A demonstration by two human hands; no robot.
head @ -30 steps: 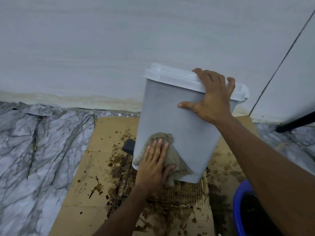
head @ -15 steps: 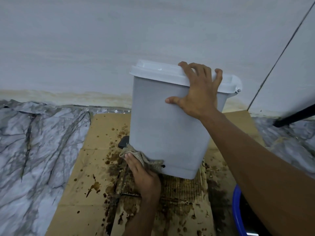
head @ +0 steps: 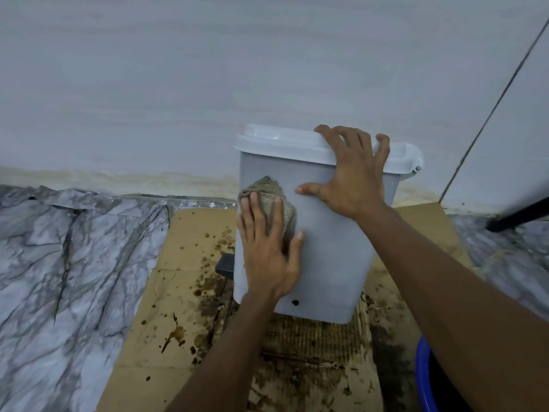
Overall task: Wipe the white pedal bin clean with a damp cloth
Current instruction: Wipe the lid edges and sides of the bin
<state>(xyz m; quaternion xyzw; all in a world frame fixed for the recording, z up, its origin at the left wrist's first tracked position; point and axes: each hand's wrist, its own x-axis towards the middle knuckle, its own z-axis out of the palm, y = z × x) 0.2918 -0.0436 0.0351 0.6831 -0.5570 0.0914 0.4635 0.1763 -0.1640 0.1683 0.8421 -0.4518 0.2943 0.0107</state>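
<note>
The white pedal bin (head: 329,257) stands tilted on stained cardboard, its lid closed. My right hand (head: 353,176) grips the lid edge and upper side wall, fingers spread over the top. My left hand (head: 267,248) lies flat against the bin's near side and presses a brownish damp cloth (head: 271,193) onto it near the left edge, just under the lid. The cloth shows above and between my fingers. The black pedal (head: 225,264) sticks out at the bin's lower left.
Brown-stained cardboard (head: 172,292) covers the floor under the bin. Marble-pattern sheeting (head: 65,278) lies to the left and right. A blue bucket rim (head: 421,379) sits at the lower right. A black bar (head: 520,215) slants in at the right. The wall (head: 208,84) is close behind.
My left hand slid the cloth from the bin's bottom left corner up the side to just below the lid. My right hand kept its hold on the lid.
</note>
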